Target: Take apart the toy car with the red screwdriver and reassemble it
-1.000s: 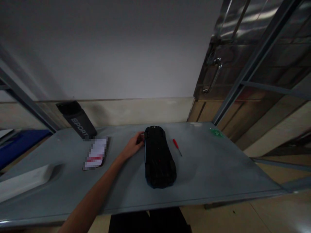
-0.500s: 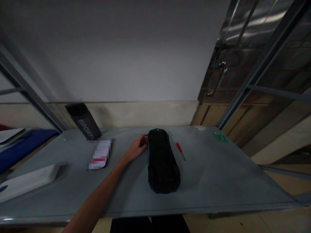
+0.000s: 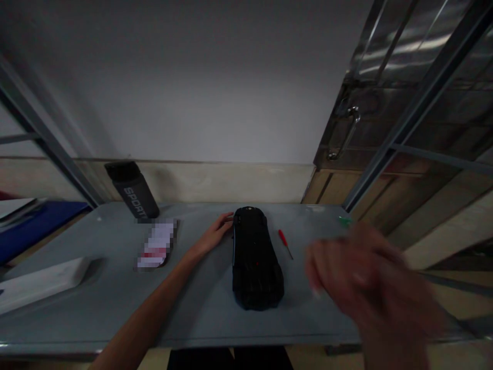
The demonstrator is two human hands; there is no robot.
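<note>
A black toy car [image 3: 256,257] lies upside down on the grey table, its dark underside facing up. At its far left side is my left hand [image 3: 220,229], fingers stretched out and touching the edge beside a wheel; some fingertips are hidden. My right hand [image 3: 362,272] hangs in the air to the right of the car, touching nothing I can see. Motion smears its fingers, so their closure is unclear. Between the car and my right hand, a small screwdriver [image 3: 283,238] with a red handle rests on the table.
On the left stand a dark bottle [image 3: 134,192] marked SPORT, a phone with a blurred screen [image 3: 157,242] and a long white case [image 3: 46,282]. A green item [image 3: 344,221] sits at the far right, partly behind my right hand. Metal posts [image 3: 379,169] frame the table [image 3: 200,313].
My right hand has come into view from the right, moving fast. My left hand stays at the car's left side, its fingers a little straighter. The car and screwdriver keep their places.
</note>
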